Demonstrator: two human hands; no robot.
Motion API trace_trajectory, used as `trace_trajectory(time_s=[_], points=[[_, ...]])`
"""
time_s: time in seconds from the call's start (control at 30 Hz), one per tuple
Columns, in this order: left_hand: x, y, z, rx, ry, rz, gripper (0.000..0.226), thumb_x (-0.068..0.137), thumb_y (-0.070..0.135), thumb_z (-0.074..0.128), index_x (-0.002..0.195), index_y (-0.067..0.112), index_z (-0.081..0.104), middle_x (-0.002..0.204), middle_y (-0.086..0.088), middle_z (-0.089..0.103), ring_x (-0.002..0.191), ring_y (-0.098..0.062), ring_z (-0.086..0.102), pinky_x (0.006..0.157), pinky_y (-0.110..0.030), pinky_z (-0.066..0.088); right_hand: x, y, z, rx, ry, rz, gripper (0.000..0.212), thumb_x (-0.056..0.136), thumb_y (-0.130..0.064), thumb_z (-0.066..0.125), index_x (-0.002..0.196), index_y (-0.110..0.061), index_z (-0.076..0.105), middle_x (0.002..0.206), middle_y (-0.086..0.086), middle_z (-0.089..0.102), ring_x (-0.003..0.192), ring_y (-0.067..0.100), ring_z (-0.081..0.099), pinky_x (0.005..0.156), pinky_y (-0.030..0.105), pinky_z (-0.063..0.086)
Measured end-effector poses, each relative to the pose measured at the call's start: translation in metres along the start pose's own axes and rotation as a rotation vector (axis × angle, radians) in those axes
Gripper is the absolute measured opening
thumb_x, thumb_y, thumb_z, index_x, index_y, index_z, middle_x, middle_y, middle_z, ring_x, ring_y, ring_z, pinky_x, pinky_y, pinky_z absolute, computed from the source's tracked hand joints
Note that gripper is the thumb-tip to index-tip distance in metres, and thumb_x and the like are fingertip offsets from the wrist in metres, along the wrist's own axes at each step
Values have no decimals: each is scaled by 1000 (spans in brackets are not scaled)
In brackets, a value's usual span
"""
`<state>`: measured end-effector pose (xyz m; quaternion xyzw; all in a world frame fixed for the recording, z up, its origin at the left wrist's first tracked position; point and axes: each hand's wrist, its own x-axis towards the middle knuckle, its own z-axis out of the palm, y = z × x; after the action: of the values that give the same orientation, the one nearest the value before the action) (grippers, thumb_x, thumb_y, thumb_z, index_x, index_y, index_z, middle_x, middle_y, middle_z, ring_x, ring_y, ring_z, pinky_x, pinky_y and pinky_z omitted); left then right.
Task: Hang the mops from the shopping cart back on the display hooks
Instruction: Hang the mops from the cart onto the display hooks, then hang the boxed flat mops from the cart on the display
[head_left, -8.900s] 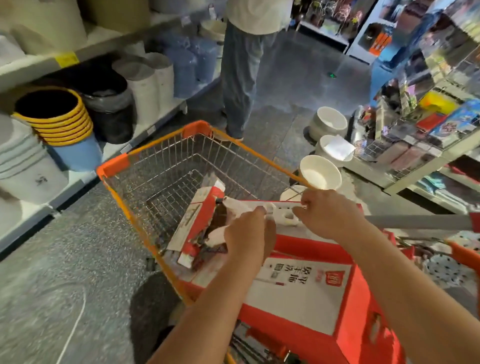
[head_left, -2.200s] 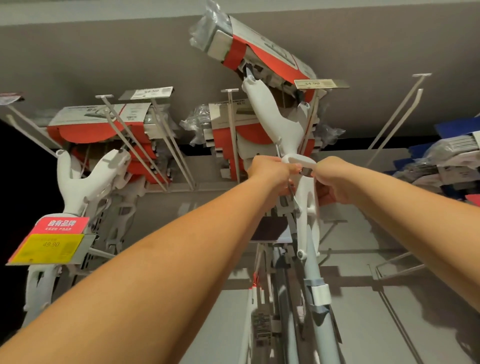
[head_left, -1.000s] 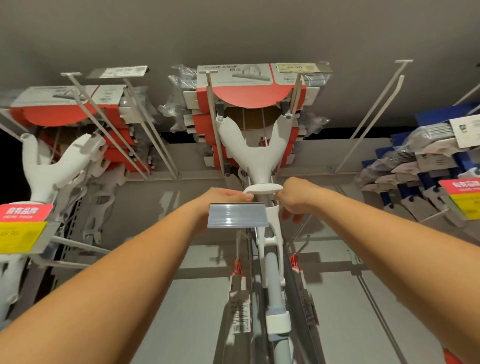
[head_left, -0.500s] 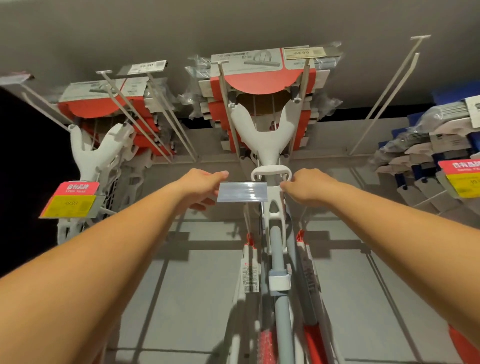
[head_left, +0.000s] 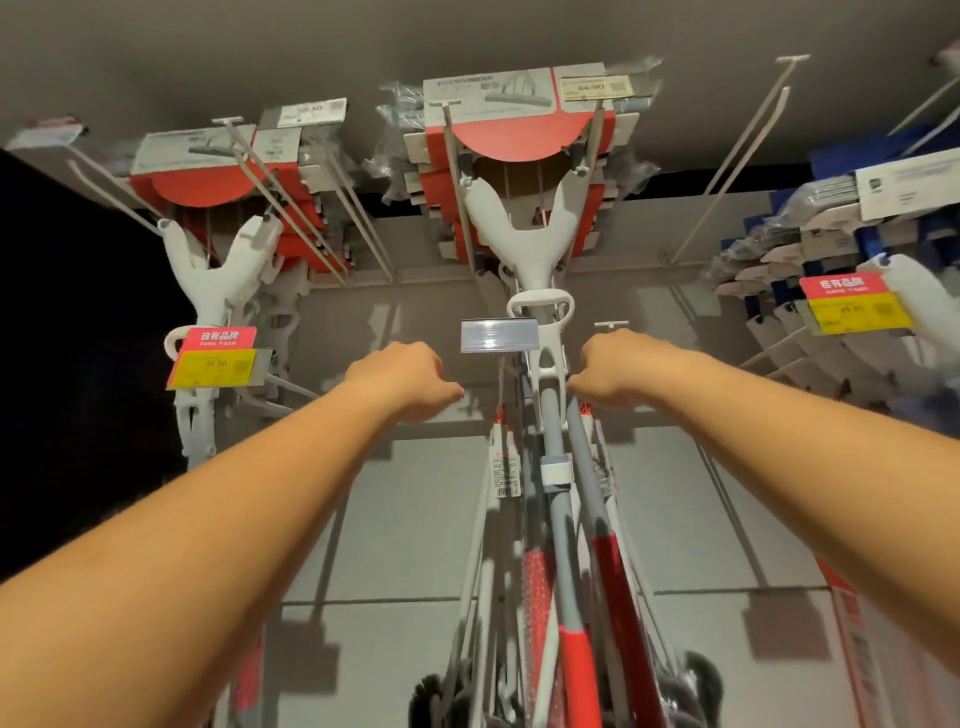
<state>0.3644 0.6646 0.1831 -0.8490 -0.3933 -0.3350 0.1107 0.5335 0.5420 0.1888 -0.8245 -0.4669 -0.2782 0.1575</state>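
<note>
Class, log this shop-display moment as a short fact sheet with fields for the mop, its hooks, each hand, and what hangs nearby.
Mop: white-yoked mop, packaged head at the top, grey pole pointing down
Support: centre hooks, mop hanging on them
Left hand: below the clear label holder, fingers loosely curled, holding nothing
Right hand: beside the pole, contact cannot be told
Left of centre: similar mops, yellow-and-red tag
Right of centre: bare hooks, blue-packed items
</note>
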Motion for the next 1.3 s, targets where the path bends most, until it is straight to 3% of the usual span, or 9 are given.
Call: trace_trajectory(time_s=[0.23, 0.33, 0.4, 0.5, 0.7, 0.83, 1.03, 1.2, 1.3], points=[[-82, -4, 3, 58, -71, 154, 35, 92, 44, 49, 114, 21, 65, 117, -5, 63, 105, -30, 58, 75, -31, 38, -92, -43, 5, -60, -122, 57, 24, 92, -38, 46, 90, -15, 52, 89, 6, 50, 83, 28, 51, 71, 31, 39], [-117, -4, 5, 57, -129, 216, 38, 92, 44, 49, 118, 21, 63, 118, -5, 62, 106, -28, 58, 75, -32, 40, -137, -52, 7, -79, -195, 109, 23, 92, -35, 46, 92, -13, 53, 85, 4, 53, 77, 24, 53, 67, 30, 40], [-141, 2, 7, 46, -167, 263, 37, 93, 43, 49, 118, 20, 63, 111, -4, 62, 100, -27, 58, 73, -31, 39, -168, -52, 5, -89, -220, 148, 23, 92, -33, 47, 89, -12, 56, 76, 2, 51, 68, 20, 50, 61, 29, 38], [-175, 17, 8, 21, -187, 342, 33, 93, 42, 49, 112, 19, 64, 98, -3, 61, 86, -26, 55, 69, -32, 40, -216, -47, -3, -142, -204, 195, 28, 93, -38, 45, 95, -13, 59, 78, 2, 52, 74, 22, 53, 67, 32, 40], [-251, 62, 8, -25, -191, 466, 37, 92, 45, 49, 117, 21, 62, 115, -6, 64, 107, -30, 58, 85, -38, 45, -314, -23, -18, -241, -203, 308, 28, 95, -40, 45, 101, -16, 57, 91, 6, 49, 82, 26, 48, 71, 34, 37], [-309, 96, 8, -59, -228, 538, 37, 92, 46, 49, 116, 21, 61, 118, -10, 63, 111, -32, 57, 87, -39, 45, -378, 0, -30, -264, -258, 405, 26, 94, -43, 46, 98, -18, 53, 91, 5, 51, 80, 27, 48, 70, 34, 37], [-401, 161, -17, -143, -303, 633, 45, 92, 49, 49, 127, 22, 57, 126, -10, 61, 118, -32, 54, 92, -41, 43, -486, 36, -65, -248, -291, 507, 35, 94, -48, 47, 105, -17, 60, 109, 9, 63, 85, 27, 53, 70, 32, 37], [-481, 216, -45, -223, -356, 693, 40, 91, 49, 49, 122, 24, 59, 122, -10, 62, 115, -33, 55, 89, -39, 44, -575, 61, -103, -260, -327, 577, 42, 94, -49, 46, 116, -17, 58, 120, 11, 61, 108, 33, 58, 75, 36, 38], [-525, 244, -59, -254, -406, 721, 40, 91, 49, 49, 119, 24, 59, 123, -11, 62, 117, -33, 54, 90, -40, 44, -625, 77, -122, -265, -376, 617, 41, 93, -47, 46, 116, -16, 57, 122, 12, 59, 109, 33, 57, 75, 35, 37]])
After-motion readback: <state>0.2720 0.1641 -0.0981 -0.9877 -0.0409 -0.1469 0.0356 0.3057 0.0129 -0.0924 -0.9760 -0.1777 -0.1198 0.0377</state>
